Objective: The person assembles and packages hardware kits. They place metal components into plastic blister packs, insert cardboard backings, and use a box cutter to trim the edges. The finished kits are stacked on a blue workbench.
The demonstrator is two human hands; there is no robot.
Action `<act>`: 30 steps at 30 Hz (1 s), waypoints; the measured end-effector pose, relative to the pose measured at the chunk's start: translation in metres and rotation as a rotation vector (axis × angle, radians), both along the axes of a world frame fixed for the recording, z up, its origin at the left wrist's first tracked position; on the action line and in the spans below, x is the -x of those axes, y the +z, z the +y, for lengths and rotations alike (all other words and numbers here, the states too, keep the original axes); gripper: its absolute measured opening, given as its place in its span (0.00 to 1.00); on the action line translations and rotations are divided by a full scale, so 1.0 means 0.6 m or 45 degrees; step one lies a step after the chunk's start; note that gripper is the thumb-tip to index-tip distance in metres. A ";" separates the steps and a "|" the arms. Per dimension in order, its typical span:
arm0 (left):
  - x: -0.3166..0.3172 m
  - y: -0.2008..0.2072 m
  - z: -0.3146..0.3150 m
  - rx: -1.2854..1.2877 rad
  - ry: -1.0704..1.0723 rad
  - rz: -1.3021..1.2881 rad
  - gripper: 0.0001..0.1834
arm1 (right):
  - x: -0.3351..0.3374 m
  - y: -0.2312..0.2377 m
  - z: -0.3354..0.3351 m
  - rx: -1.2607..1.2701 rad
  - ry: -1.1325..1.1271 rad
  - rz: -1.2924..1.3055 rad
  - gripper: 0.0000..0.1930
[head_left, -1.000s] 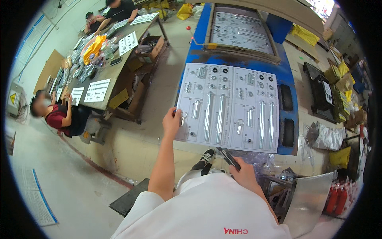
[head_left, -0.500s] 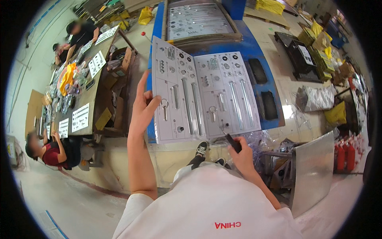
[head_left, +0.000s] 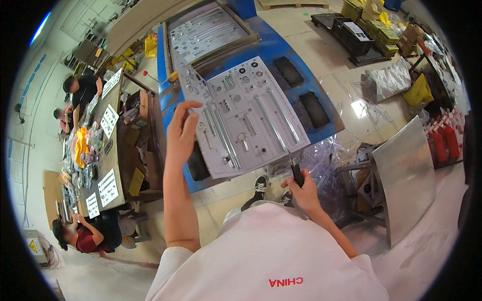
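Observation:
Two joined printed sheets of clear blister-packed hardware (head_left: 261, 134) lie on the blue machine table, the left panel tilted up along the fold between them. Rods, rings and small round parts show under the plastic. My left hand (head_left: 182, 131) is at the left panel's outer edge, fingers curved and a gap between thumb and forefinger; whether it touches the panel is unclear. Below the right panel, my right hand (head_left: 303, 193) grips a slim black-handled knife (head_left: 297, 174). Its thin tip points up at the sheet's near edge.
The blue table (head_left: 329, 131) bears black pads (head_left: 315, 109) and a framed tray (head_left: 253, 36) of similar parts. To the left, people sit at a cluttered workbench (head_left: 119, 165). A metal sheet (head_left: 409, 185) leans at right, beside crumpled clear plastic (head_left: 326, 165).
The left panel has tilted further up, and the sheets appear turned and further left in view. My left thumb has come off the panel's face. The knife now points more upright.

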State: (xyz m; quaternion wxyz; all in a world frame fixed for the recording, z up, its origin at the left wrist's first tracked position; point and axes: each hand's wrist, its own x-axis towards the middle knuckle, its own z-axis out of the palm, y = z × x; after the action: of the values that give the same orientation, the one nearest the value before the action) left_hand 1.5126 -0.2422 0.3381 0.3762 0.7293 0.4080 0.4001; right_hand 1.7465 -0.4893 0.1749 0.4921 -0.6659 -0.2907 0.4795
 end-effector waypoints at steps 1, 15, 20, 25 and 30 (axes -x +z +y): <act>-0.023 0.002 0.003 0.008 0.024 0.062 0.12 | 0.000 0.001 -0.001 -0.016 -0.026 0.054 0.10; -0.356 -0.136 0.058 -0.353 -0.211 0.718 0.15 | -0.051 -0.025 -0.015 -0.080 -0.363 0.126 0.08; -0.403 -0.251 0.096 -0.188 -0.289 0.565 0.17 | -0.054 -0.023 -0.016 -0.110 -0.465 0.100 0.08; -0.319 -0.246 0.305 -0.299 0.068 0.326 0.15 | -0.057 -0.025 0.004 0.070 -0.463 0.108 0.08; -0.260 -0.266 0.493 -0.447 0.073 0.977 0.18 | -0.033 -0.041 0.098 -0.018 -0.511 0.254 0.15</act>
State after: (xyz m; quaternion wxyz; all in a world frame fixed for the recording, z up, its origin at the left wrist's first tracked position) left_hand 1.6687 0.0534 0.1787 0.0559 0.8669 0.4641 0.1733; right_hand 1.7661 -0.4303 0.1505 0.6087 -0.6561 -0.1053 0.4334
